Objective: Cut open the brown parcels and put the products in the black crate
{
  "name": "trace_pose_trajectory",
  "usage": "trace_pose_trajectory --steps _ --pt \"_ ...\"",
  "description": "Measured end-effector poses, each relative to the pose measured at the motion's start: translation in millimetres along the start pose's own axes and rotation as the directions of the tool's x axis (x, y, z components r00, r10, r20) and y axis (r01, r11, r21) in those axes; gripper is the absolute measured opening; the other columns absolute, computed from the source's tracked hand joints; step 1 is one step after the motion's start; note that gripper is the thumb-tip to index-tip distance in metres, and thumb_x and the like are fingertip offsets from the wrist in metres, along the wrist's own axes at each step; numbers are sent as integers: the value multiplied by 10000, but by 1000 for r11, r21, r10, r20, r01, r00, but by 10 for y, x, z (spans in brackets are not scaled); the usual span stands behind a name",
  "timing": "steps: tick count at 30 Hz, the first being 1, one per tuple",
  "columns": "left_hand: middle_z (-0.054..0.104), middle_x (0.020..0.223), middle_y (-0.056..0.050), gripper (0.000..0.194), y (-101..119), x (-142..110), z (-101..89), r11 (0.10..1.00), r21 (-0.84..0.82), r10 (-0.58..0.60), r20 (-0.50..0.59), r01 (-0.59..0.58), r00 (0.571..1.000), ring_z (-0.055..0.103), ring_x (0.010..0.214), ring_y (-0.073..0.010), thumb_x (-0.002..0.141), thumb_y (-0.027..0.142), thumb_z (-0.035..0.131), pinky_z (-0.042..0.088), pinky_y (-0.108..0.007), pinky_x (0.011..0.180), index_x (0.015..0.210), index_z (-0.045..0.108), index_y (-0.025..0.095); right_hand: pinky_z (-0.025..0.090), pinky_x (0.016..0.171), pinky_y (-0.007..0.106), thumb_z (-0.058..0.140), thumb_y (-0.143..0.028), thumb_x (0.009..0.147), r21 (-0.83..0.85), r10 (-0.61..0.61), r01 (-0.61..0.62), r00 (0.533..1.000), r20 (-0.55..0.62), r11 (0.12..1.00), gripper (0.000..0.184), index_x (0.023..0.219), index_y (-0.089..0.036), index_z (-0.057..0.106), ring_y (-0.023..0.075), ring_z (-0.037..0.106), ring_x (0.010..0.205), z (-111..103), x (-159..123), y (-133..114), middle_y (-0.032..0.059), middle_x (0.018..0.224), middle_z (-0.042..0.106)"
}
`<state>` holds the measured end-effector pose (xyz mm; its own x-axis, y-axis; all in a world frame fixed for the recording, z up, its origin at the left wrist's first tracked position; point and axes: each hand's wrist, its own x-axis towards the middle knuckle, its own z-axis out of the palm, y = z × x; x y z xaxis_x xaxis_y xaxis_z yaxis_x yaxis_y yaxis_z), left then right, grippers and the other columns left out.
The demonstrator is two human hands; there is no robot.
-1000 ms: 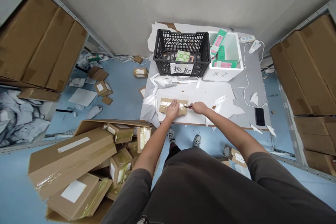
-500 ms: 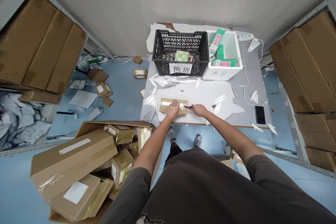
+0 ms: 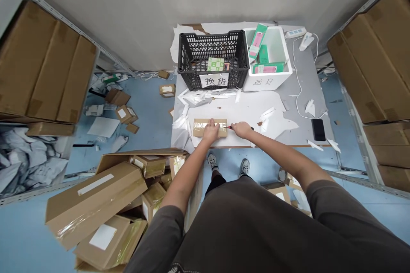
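A small, flat cardboard box (image 3: 199, 127) lies near the table's front edge, with clear, shiny tape along its top. My left hand (image 3: 210, 132) rests on the middle of it, fingers stretched out over the tape. My right hand (image 3: 242, 129) is closed around a utility knife (image 3: 229, 127) with a red and black handle. The knife points left at the box's right end; its tip is too small to tell whether it is in the tape. White paper (image 3: 238, 108) lies under the box.
At the table's back stand a black plastic crate (image 3: 213, 74) and a white foam box (image 3: 272, 82) holding green-and-pink packages. A phone (image 3: 318, 130) lies at right near a white cable (image 3: 296, 72). Left of my body, a large carton (image 3: 112, 153) overflows with taped boxes. Shelves with cartons flank both sides.
The knife lies flatter and a little further right along the box's end, its rear now showing behind my right hand. My left hand stays on the box. The whole view has shifted slightly.
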<state>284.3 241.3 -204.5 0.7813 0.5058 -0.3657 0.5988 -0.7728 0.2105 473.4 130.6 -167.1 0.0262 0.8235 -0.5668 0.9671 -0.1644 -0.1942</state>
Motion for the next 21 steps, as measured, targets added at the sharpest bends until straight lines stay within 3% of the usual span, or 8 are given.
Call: trace_pose_trajectory --steps 8,12,16,21 --pt "270 1754 -238 733 37 -45 12 1000 -25 -14 12 15 1000 286 1617 -443 723 182 852 360 -580 1262 1404 581 191 516 878 348 489 -413 1107 204 70 -86 994 84 975 357 1243 -161 702 331 725 1152 27 30 122 220 1244 750" --pt "270 1756 -231 693 45 -59 3 1000 -28 -6 6 6 1000 271 1626 -430 725 149 820 354 -583 1268 1378 590 194 500 752 287 541 -422 1086 370 55 -109 987 154 922 311 1147 -177 724 261 760 924 45 64 211 153 1093 790" --pt "296 1739 -253 667 58 -73 -2 1000 0 4 6 -4 1000 306 1615 -422 716 146 834 375 -554 1259 1340 598 178 463 628 268 578 -398 1069 543 20 -138 976 218 828 274 969 -176 704 174 667 589 78 62 284 73 802 756" --pt "269 1749 -253 730 53 -79 11 1000 -24 4 4 -4 1000 290 1621 -428 696 167 879 361 -571 1269 1360 576 189 438 512 265 672 -435 1016 753 1 -223 959 283 619 318 809 -202 614 133 540 442 150 31 313 19 655 664"
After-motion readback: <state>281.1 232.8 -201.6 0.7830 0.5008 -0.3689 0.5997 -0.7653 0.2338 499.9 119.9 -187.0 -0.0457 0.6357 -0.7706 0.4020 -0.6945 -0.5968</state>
